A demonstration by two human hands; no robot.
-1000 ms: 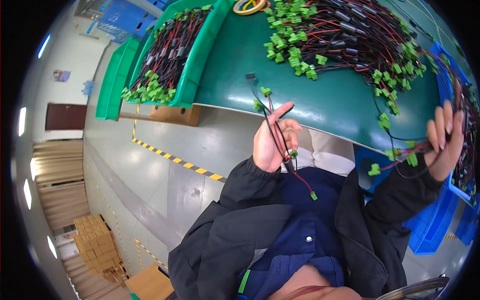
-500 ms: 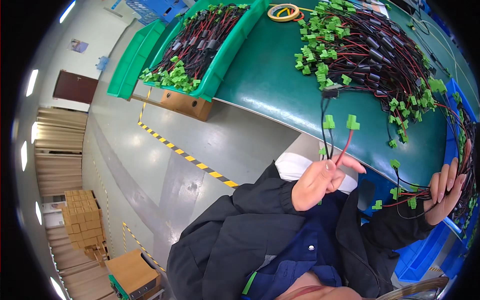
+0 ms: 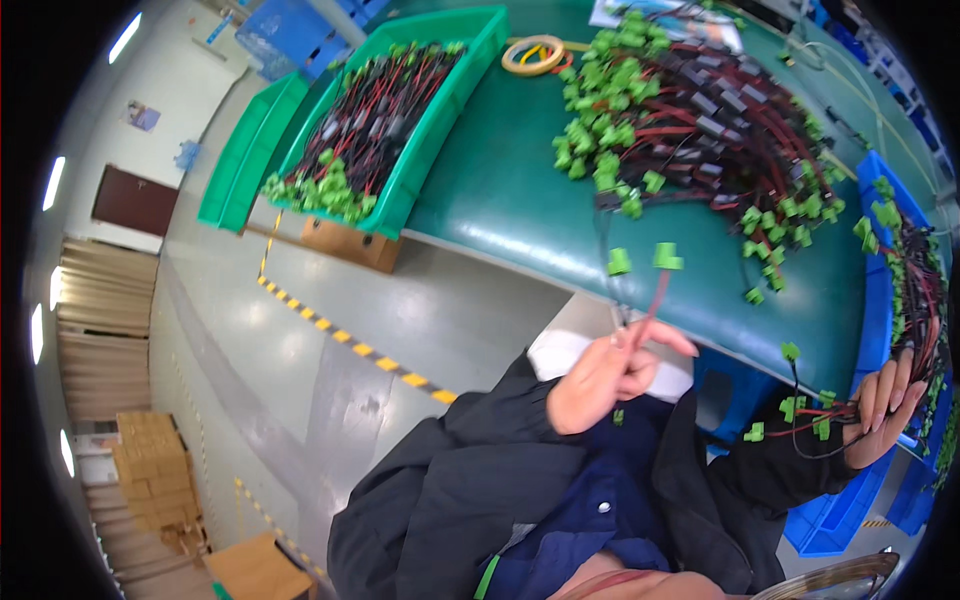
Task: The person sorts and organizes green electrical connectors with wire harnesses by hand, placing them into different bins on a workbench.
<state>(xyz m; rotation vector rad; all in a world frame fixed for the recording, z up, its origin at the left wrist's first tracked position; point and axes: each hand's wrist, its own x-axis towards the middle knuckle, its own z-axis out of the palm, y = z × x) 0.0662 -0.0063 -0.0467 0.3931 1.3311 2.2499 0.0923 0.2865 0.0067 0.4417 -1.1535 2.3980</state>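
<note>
My left hand (image 3: 603, 380), in front of the table edge, pinches a wire harness (image 3: 659, 295) of black and red wires. Two green connectors (image 3: 667, 257) stand up above its fingers, and a dark part lies at the far end of the black wires. My right hand (image 3: 882, 408) is at the right, beside a blue bin (image 3: 876, 260). Its fingers close round a bunch of black and red wires (image 3: 840, 412), whose green connectors (image 3: 790, 408) stick out to the left. More wires run from this hand up into the bin's pile.
A large heap of harnesses (image 3: 700, 130) lies on the green table (image 3: 490, 190). A green tray (image 3: 405, 200) full of harnesses stands at the left, with another green tray (image 3: 235, 165) beyond it. Tape rolls (image 3: 533, 56) lie at the back. Another blue bin (image 3: 825, 520) is low at the right.
The whole view has shifted, so the table and trays sit further left. Both hands keep their grips; the left hand, with its harness, appears slightly lower and further left.
</note>
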